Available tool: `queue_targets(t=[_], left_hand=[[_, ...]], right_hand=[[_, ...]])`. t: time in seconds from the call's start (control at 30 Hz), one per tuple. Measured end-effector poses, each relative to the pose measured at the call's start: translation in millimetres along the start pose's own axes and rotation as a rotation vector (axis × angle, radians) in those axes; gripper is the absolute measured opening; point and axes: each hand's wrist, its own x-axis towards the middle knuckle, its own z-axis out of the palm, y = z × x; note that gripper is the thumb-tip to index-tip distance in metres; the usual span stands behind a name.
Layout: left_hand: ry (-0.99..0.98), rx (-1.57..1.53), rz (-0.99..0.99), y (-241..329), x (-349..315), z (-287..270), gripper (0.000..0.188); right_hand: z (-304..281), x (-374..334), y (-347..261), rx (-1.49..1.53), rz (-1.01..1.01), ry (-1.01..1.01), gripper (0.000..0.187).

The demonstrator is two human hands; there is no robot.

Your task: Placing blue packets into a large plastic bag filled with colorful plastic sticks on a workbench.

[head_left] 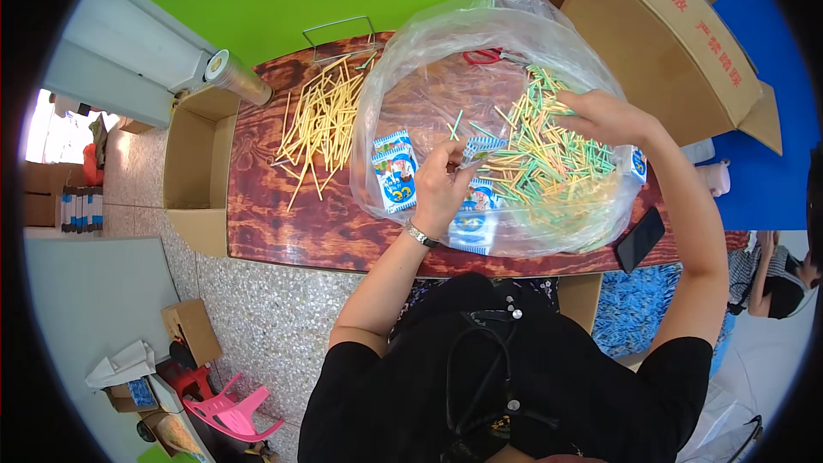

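A large clear plastic bag [377,120] lies open on the table, its rim rolled into a ring. Inside it, at the right, is a heap of thin green, yellow and orange sticks [549,159]. My left hand [439,184] pinches a small blue-and-white striped packet [482,147] upright beside the heap. My right hand [600,116] reaches over the heap's far right side, its fingers curled onto the sticks; the fingertips are partly hidden. Flat printed packets [394,178] lie at the bag's left, with more under my left hand.
Loose yellow sticks [321,120] lie left of the bag on the red-brown wooden table [266,223]. Red-handled scissors [483,57] are at the back. A black phone [640,240] rests near the front right edge. Cardboard boxes [664,51] stand at the right and left [199,154].
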Motion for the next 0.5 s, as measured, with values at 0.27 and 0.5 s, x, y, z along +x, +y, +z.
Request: queue_targets(t=[0.27,0.5], left_hand=[[0.021,0.177,0.268,11.5,6.6,-3.4,0.03],[-0.001,0.164,0.328,16.2,6.3,-13.2,0.024]], right_hand=[[-7.9,14.8,-53.9,0.033,-0.45,0.168,0.02],[-17.2,12.5,-70.3,0.094,-0.463,0.171,0.021]])
